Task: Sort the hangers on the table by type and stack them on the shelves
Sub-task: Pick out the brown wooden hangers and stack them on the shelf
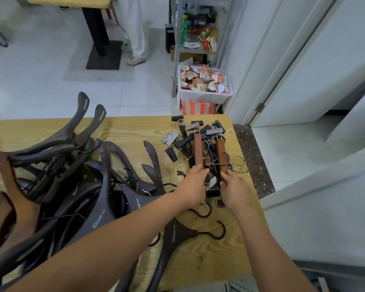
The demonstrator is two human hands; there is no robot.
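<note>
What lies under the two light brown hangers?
Under the brown hangers: black clip hangers and silver hooks, piled on the table. The left hand and right hand cover the pile's near end.

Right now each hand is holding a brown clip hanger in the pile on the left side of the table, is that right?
Wrong side. In the head view the left hand holds the left brown clip hanger and the right hand the right brown clip hanger, but that pile lies on the right side of the table. The big dark coat hangers fill the left.
</note>
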